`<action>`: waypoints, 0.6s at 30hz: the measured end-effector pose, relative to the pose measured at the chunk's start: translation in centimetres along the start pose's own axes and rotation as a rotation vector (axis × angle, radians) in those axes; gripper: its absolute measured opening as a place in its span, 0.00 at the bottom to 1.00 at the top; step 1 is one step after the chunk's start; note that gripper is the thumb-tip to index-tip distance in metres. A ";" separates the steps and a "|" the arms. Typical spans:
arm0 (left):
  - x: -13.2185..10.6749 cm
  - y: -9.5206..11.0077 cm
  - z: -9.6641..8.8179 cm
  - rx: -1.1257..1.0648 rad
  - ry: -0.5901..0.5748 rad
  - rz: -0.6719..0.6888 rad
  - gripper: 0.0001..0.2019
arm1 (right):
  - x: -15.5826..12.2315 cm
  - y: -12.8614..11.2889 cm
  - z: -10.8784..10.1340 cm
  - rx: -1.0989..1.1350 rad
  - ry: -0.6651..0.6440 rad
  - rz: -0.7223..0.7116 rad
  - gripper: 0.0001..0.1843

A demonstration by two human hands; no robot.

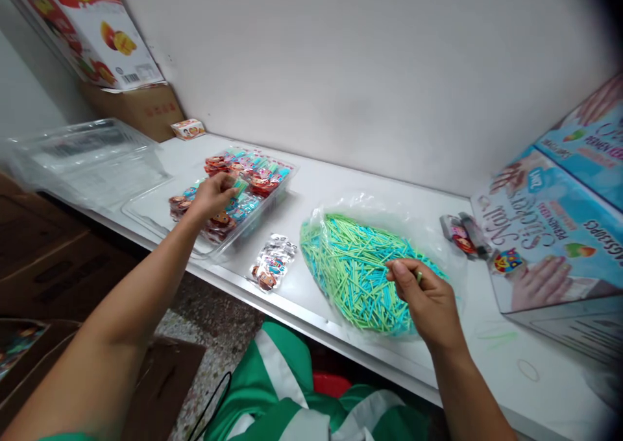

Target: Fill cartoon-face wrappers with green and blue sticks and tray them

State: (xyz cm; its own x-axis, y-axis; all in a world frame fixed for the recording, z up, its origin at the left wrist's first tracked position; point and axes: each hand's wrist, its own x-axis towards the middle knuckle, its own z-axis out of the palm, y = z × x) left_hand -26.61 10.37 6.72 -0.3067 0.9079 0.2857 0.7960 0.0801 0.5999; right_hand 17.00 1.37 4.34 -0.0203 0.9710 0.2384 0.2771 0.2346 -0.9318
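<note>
In the centre left of the frame, the left hand (pixel 213 196) reaches into a clear tray (pixel 150 211) that stands on the white table (pixel 341 175). The tray is shallow and open on top, so the small packets (pixel 253 175) inside lie in rows and the hand can come at them from above. The fingers are bent together and seem to pinch a teal packet (pixel 239 186). This part is a little blurred, so I am not fully sure that it is lifted.

In the lower right of the centre, the right hand (pixel 431 301) rests over a pile of sticks (pixel 350 266), green and blue. They lie in a plastic bag (pixel 370 207) that is opened and flat, which keeps them spread in one place. The thumb and fingers are closed on a single green stick (pixel 418 275), of which only the tip shows.

A few loose packets (pixel 272 262) lie between tray and bag, near the table edge. Printed boxes (pixel 545 233) stand at the right, and an empty clear container (pixel 87 152) at the upper left.
</note>
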 end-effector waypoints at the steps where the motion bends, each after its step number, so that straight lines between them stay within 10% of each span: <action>1: 0.6 -0.9 0.3 0.031 -0.049 0.009 0.18 | 0.0 0.0 0.0 -0.003 -0.010 0.013 0.13; 18: 0.5 -2.3 3.4 0.644 -0.225 0.233 0.26 | -0.2 -0.6 0.3 -0.084 -0.064 0.055 0.12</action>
State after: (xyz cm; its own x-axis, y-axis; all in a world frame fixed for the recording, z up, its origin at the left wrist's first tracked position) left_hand -26.80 11.99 2.98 -0.0322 0.9882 0.1499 0.9986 0.0382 -0.0377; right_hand 16.54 1.05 4.72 -0.0637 0.9838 0.1674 0.3585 0.1791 -0.9162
